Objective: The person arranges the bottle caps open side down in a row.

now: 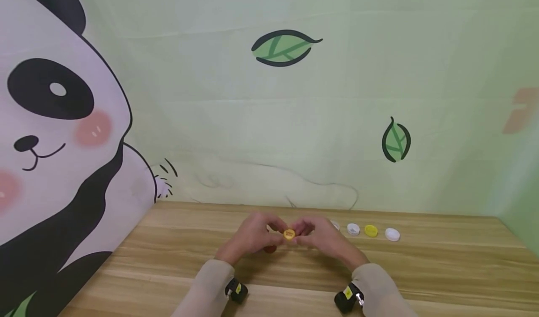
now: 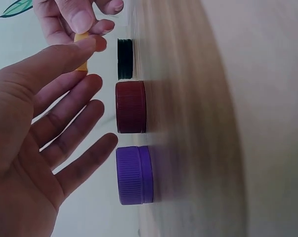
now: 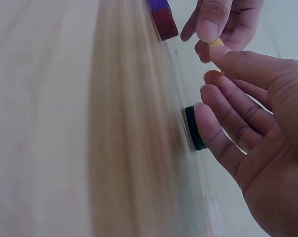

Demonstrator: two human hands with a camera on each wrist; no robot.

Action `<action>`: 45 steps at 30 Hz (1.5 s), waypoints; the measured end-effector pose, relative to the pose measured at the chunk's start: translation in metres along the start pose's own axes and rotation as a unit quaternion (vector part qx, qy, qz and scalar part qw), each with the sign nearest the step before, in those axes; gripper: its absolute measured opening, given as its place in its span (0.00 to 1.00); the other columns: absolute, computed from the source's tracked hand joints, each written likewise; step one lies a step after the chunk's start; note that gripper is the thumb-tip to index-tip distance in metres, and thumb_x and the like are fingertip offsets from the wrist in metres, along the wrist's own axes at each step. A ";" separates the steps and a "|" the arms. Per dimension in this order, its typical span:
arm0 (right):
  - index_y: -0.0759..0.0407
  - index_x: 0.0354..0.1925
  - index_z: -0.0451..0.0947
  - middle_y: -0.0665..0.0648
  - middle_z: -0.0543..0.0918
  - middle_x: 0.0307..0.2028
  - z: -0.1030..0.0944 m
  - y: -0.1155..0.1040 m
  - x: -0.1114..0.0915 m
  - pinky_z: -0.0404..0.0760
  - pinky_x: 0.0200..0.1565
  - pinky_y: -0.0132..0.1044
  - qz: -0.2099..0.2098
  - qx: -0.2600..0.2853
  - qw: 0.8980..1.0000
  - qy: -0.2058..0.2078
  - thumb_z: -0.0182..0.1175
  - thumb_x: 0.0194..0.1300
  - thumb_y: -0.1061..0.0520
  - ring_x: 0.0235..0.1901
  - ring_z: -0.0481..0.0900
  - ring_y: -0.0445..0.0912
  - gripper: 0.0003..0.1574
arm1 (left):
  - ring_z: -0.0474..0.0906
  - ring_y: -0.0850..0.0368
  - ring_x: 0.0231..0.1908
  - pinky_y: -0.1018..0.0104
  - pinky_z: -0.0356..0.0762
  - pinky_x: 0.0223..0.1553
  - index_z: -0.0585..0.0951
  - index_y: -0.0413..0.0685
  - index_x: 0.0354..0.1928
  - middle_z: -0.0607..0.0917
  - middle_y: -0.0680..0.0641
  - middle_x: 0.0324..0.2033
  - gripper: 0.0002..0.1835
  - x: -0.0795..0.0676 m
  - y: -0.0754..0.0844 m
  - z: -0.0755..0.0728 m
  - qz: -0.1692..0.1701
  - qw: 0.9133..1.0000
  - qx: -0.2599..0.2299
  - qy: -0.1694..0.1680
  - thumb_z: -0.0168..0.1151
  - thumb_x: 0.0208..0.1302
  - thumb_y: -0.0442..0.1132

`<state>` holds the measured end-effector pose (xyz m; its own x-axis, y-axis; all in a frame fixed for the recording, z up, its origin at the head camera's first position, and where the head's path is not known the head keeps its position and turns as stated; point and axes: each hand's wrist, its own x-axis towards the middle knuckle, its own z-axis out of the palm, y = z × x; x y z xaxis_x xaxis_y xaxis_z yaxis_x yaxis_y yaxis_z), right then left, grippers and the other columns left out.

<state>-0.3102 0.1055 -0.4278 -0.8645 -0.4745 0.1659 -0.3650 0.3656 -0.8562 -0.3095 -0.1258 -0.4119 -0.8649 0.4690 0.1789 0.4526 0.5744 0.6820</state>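
A small orange-yellow bottle cap (image 1: 289, 234) is held up between both hands, its round face turned to the head camera. My left hand (image 1: 254, 235) pinches it from the left with thumb and index finger. From the right, my right hand (image 1: 322, 236) pinches its other side; the other fingers of both hands are spread loosely. Below them in the left wrist view, a dark green cap (image 2: 125, 59), a red cap (image 2: 131, 107) and a purple cap (image 2: 135, 175) stand in a row on the table. The left hand mostly hides the red cap in the head view.
Right of the hands, a white cap (image 1: 353, 229), a yellow cap (image 1: 371, 231) and another white cap (image 1: 392, 234) lie in a row on the wooden table (image 1: 442, 270). One more pale cap (image 1: 335, 224) is partly behind the right hand. A printed cloth wall (image 1: 210, 120) rises behind.
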 end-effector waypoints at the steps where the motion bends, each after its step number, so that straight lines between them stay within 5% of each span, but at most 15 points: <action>1: 0.58 0.47 0.86 0.51 0.86 0.38 0.000 0.000 0.000 0.84 0.37 0.39 0.000 0.001 1.000 -0.004 0.74 0.66 0.64 0.40 0.82 0.47 0.12 | 0.86 0.57 0.23 0.65 0.84 0.26 0.91 0.51 0.42 0.91 0.54 0.36 0.07 0.000 0.000 0.000 -0.005 1.000 -0.007 -0.007 0.75 0.62 0.35; 10: 0.62 0.47 0.86 0.52 0.87 0.37 0.001 0.003 -0.002 0.84 0.38 0.38 -0.003 0.006 0.999 -0.037 0.75 0.65 0.62 0.38 0.83 0.46 0.13 | 0.83 0.64 0.23 0.67 0.82 0.29 0.92 0.50 0.40 0.91 0.57 0.35 0.06 0.002 -0.002 0.002 -0.006 0.999 0.028 -0.039 0.79 0.61 0.35; 18: 0.64 0.44 0.86 0.51 0.86 0.35 0.003 0.006 -0.001 0.81 0.40 0.33 -0.031 -0.021 0.998 -0.050 0.76 0.63 0.63 0.37 0.82 0.43 0.11 | 0.84 0.62 0.45 0.60 0.81 0.51 0.93 0.53 0.39 0.91 0.60 0.38 0.07 0.001 -0.002 0.002 0.027 0.993 0.107 -0.044 0.81 0.59 0.38; 45: 0.61 0.41 0.86 0.47 0.84 0.32 0.006 0.003 -0.002 0.78 0.38 0.33 -0.032 -0.075 0.995 -0.051 0.79 0.60 0.62 0.33 0.79 0.40 0.12 | 0.80 0.60 0.38 0.65 0.78 0.42 0.92 0.48 0.37 0.86 0.55 0.36 0.10 -0.001 0.000 0.006 0.043 0.987 0.151 -0.040 0.84 0.55 0.39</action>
<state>-0.3076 0.1029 -0.4331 -0.8007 -0.5772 0.1603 -0.4724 0.4440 -0.7614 -0.3072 -0.1223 -0.4161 -0.8060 0.5693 0.1621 0.5781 0.6980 0.4226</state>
